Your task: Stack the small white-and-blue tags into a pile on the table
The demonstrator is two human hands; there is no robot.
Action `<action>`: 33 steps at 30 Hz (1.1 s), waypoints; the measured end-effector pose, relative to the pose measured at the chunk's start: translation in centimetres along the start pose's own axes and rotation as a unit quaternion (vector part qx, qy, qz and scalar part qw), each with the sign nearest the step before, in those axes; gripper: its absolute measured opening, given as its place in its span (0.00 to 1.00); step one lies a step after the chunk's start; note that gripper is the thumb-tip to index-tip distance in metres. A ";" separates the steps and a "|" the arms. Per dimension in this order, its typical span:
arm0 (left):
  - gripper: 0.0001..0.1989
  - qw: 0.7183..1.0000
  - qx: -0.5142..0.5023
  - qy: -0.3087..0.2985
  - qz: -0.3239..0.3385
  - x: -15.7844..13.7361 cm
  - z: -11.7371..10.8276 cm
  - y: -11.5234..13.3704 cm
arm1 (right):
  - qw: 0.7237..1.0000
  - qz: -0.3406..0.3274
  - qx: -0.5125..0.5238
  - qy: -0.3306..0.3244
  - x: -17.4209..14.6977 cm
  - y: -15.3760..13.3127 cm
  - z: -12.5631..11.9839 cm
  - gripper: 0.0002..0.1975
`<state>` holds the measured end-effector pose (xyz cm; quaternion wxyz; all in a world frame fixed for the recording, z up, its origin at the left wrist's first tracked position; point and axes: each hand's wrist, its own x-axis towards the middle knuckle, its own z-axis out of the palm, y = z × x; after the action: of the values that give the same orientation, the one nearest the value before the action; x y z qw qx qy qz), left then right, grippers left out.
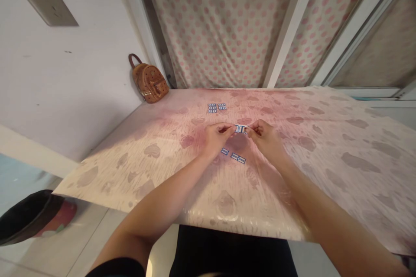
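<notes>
Between both hands, a little above the table, is a small blue-and-white strip (241, 129) with pale rectangular panels outlined in blue. My left hand (217, 137) pinches its left end between thumb and fingers. Its right end is pinched by my right hand (264, 137), whose fingertips hide part of it. Below the hands, near my left wrist, lie a blue-and-white piece (238, 157) and a smaller one (224, 151). Farther back on the cloth are two groups of similar pieces, a left group (212, 108) and a right group (222, 106). Their exact kind is too small to tell.
A patterned pinkish cloth (149, 173) covers the table. At its back left corner a brown mini backpack (151, 83) leans by the wall. Behind hangs a dotted curtain (221, 26). A dark-lined bin (48, 216) stands on the floor at left.
</notes>
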<state>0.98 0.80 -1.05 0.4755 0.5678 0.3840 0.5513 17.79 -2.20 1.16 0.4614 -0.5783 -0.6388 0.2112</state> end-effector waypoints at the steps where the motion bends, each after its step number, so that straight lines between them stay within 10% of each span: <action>1: 0.07 1.000 -0.002 0.000 0.001 0.0 0.0 0.0 | 1.000 0.005 -0.001 0.001 0.0 -0.1 0.0 0.07; 14: 0.07 1.000 -0.003 -0.005 0.000 0.0 0.1 0.0 | 0.998 -0.001 0.056 0.006 0.2 0.9 0.4 0.07; 20: 0.06 0.999 -0.026 0.002 -0.026 0.1 -0.1 0.3 | 0.996 -0.053 0.044 -0.054 0.2 0.2 -0.1 0.22; 29: 0.05 0.999 -0.032 0.015 -0.037 0.7 -0.7 0.5 | 0.997 -0.054 -0.010 -0.057 0.1 0.2 0.1 0.10; 33: 0.05 0.998 -0.028 0.056 -0.027 1.5 -1.8 0.3 | 0.978 -0.044 -0.102 -0.177 -0.2 0.5 0.0 0.10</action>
<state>-0.70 2.36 -0.51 0.4836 0.5118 0.4092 0.5803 18.09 -2.26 0.71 0.2889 -0.5472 -0.7532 0.2234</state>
